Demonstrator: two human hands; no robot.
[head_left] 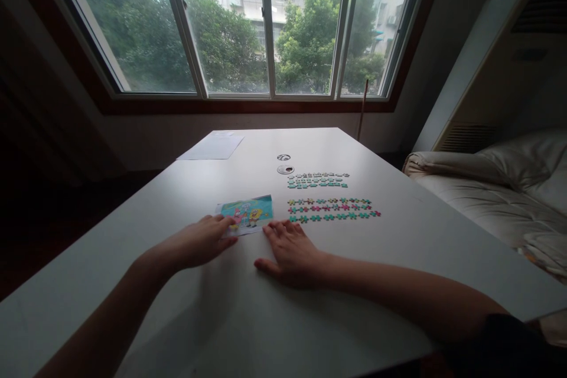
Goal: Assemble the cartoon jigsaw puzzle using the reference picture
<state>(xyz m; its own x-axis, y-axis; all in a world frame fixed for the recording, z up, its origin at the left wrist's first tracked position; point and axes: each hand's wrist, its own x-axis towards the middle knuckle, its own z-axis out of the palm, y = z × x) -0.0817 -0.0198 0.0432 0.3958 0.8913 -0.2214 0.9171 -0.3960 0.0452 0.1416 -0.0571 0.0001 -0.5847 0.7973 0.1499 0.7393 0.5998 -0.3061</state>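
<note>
A small picture sheet (261,209) with colourful cartoon figures on a blue-green ground lies on the white table. My left hand (199,242) rests at its left side, fingertips over the sheet and thumb apart by the lower edge; the hand covers the sheet's left end. Flat on the table, my right hand (295,254) has its fingers stretched out and its thumb spread, with the fingertips at the sheet's lower right corner. Just beyond those fingers, rows of loose jigsaw pieces (330,208) are laid out, and further back sit more rows of jigsaw pieces (318,181).
Two small round items (285,170) lie behind the sheet, one beyond the other. White paper (212,146) is at the table's far left corner. The white table (398,236) narrows toward a wide window. To the right stand a cushioned seat (469,207) and a tall pale appliance (478,65).
</note>
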